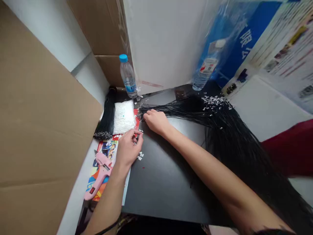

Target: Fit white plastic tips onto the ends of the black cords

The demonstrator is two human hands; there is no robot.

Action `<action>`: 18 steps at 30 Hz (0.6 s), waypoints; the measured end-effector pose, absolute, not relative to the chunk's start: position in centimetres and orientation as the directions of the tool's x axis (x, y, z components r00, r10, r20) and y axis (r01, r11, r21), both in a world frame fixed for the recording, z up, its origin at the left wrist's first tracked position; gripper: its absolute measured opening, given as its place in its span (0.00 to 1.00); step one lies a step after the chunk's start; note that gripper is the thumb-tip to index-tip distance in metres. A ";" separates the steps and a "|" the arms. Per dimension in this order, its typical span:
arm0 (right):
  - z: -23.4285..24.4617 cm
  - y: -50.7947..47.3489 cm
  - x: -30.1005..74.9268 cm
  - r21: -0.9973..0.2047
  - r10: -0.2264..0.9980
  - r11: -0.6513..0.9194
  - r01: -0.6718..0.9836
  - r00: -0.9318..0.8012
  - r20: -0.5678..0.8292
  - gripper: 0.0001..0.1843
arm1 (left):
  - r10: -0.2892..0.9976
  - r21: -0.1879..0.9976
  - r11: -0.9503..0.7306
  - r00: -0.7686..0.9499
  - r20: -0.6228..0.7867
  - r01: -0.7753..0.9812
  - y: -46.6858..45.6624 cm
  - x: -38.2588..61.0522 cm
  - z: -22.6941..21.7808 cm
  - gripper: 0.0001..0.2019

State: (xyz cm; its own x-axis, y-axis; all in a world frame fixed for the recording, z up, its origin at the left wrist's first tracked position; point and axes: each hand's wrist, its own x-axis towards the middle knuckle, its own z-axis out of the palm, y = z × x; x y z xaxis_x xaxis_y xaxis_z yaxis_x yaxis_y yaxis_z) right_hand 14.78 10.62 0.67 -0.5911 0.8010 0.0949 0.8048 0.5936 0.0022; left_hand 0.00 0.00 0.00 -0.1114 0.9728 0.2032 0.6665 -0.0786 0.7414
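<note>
Black cords (193,109), seemingly limp and light, fan across the far mat (166,182). They are best pinched at their left tips, where my right hand (156,121) rests, grip unclear. My left hand (127,148) pinches a white clip (135,139).

The black cords (220,130) look thin and smooth with a faint sheen, and they lie on a matt black sheet (166,182). The small white pieces (140,156) look like hard plastic, and the bag (124,117) is clear crinkled film. The glue gun (100,174) is glossy pink plastic, the bottle (128,78) clear plastic, the panel (36,114) dull brown cardboard.
</note>
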 end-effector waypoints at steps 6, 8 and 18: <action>-0.5 10.5 15.4 -0.021 0.798 0.597 0.802 -0.591 0.120 0.15 | 0.986 0.978 0.002 -0.165 0.034 0.210 0.1 0.9 0.0 0.11; -0.7 10.5 15.5 -0.026 0.800 0.593 0.805 -0.586 0.128 0.15 | 0.988 0.996 0.057 -0.144 -0.047 0.064 0.2 1.0 0.2 0.16; -1.2 10.6 15.7 0.007 0.747 0.644 0.765 -0.631 0.209 0.12 | 0.981 0.985 0.155 -0.103 -0.162 -0.076 0.0 1.3 0.5 0.21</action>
State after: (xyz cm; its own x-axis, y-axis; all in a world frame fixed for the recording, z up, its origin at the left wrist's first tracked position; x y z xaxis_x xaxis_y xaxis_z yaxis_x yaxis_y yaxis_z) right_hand 15.66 10.62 -1.23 -0.6310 0.7471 0.2088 0.7649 0.6441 0.0067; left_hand 1.28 0.03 0.52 -0.1025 0.9815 -0.1619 -0.0758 0.1546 0.9851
